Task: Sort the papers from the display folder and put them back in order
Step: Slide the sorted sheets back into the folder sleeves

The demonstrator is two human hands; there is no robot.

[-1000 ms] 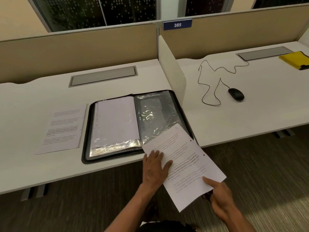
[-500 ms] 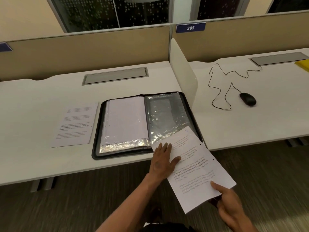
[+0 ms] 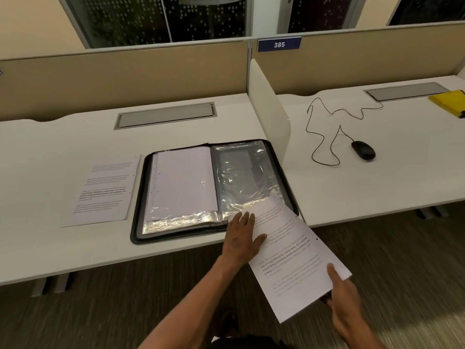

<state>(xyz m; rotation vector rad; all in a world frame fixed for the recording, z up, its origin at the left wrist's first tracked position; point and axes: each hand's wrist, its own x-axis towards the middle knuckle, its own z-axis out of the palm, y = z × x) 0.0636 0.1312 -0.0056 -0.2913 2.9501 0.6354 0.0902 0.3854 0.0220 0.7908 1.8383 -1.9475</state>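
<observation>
Printed sheet (image 3: 297, 260) is single-ply paper: light, floppy, slick against plastic, creases easily, so best held at two edges as it is now. Right hand (image 3: 346, 301) has it pinched at the near right corner, thumb on top, other fingers hidden under the sheet, so I cannot tell how they lie. Left hand (image 3: 241, 238) lies flat, fingers straight, on the sheet's left edge where it meets the display folder (image 3: 214, 192); that grip is open and just steadies. The sheet's far corner overlaps the folder's right-hand sleeve (image 3: 245, 177), the rest hangs off the tabletop (image 3: 50, 152) edge. The sleeve is thin crinkly film and looks empty; I'd expect its mouth to cling and snag a corner. Count: one folder, open flat; one sheet in hand; one loose page (image 3: 105, 190) left of the folder; at least one sheet in the left sleeve (image 3: 181, 182), exact number unclear.
</observation>
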